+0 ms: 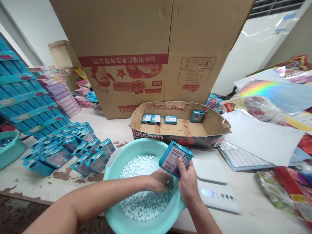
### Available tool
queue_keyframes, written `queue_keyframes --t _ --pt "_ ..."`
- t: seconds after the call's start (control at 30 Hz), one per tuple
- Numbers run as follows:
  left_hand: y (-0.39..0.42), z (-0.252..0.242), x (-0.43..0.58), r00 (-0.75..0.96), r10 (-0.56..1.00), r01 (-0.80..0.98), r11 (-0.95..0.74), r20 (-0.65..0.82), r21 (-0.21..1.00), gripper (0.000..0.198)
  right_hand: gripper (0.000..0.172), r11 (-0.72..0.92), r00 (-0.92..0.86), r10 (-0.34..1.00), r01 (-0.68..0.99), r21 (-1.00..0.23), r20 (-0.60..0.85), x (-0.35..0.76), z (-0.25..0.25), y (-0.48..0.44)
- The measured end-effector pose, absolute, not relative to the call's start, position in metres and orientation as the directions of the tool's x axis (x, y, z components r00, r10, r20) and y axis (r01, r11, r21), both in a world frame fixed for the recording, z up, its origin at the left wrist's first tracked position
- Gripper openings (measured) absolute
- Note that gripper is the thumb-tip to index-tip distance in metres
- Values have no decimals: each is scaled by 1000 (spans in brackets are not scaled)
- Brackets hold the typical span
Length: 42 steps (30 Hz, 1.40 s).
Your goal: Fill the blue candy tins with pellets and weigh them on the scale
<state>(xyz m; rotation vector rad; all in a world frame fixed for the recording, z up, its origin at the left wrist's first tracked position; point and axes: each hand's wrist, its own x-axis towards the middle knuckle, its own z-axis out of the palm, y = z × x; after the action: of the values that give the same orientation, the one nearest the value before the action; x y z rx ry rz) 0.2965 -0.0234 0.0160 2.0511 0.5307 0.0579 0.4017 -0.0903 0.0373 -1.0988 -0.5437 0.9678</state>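
Note:
My right hand (pixel 187 177) grips a small blue carton (pixel 173 158) over the right rim of a turquoise basin (pixel 113 182), thumb on its printed face. The carton is tilted, with its label side toward me. Inside the basin lie many small pale tablet-like candies (pixel 143 206). My left hand (pixel 161 180) reaches across into the basin, low over the candies and just below the carton. Its fingers are blurred and partly hidden, so I cannot make out whether they hold anything.
A white scale (pixel 218 195) reading 0 sits right of the basin. Behind it, a cut-down cardboard tray (pixel 180 128) holds several blue cartons. More open cartons (pixel 97 161) stand at left, beside stacked display boxes (pixel 24 87). Papers (pixel 263 136) and bags lie right; a large cardboard box (pixel 146 39) rises behind.

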Motion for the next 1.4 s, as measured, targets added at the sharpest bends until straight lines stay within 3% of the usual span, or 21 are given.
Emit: queue_keyframes --t 0.07,0.17,0.23,0.37,0.53,0.6,0.77,0.87,1.0,1.07,1.13,1.23,1.4 --pt "-36 19 282 939 260 334 -531 -226 779 20 49 129 481 872 -395 -910 -85 401 40 -91" --pt "-46 32 243 933 60 265 -781 -354 566 21 48 125 468 879 -411 -903 -91 400 45 -91" --pt "-46 45 214 897 13 222 -878 -442 425 18 49 117 467 878 -416 -902 -102 399 48 -92" --pt "-31 70 176 854 90 307 -882 -513 357 9 49 84 454 882 -413 -907 -125 399 53 -93" --pt "6 69 186 854 405 501 -810 -326 305 20 50 76 467 878 -358 -931 -108 399 55 -93" --pt "12 60 201 848 445 519 -810 -289 274 26 50 74 471 877 -331 -941 -97 399 55 -93" --pt "-14 48 224 909 247 337 -909 -336 246 39 48 95 468 882 -305 -948 -63 399 54 -93" --pt "-32 56 212 869 191 334 -907 -456 256 26 46 114 476 878 -303 -946 -47 399 54 -93" --pt "-25 70 187 828 166 415 -823 -535 387 12 46 104 478 877 -274 -956 -42 400 55 -93" --pt "-13 72 181 832 324 491 -809 -451 324 17 46 98 483 875 -247 -964 -35 400 55 -93" --pt "-3 69 179 760 504 607 -776 -410 172 27 46 98 483 875 -232 -968 -27 400 56 -93" --pt "-4 64 182 615 607 707 -707 -503 10 48 45 97 484 875 -223 -970 -24 399 57 -94" --pt "-47 73 191 504 559 791 -605 -659 91 78 45 72 507 861 -193 -979 -37 399 59 -96"
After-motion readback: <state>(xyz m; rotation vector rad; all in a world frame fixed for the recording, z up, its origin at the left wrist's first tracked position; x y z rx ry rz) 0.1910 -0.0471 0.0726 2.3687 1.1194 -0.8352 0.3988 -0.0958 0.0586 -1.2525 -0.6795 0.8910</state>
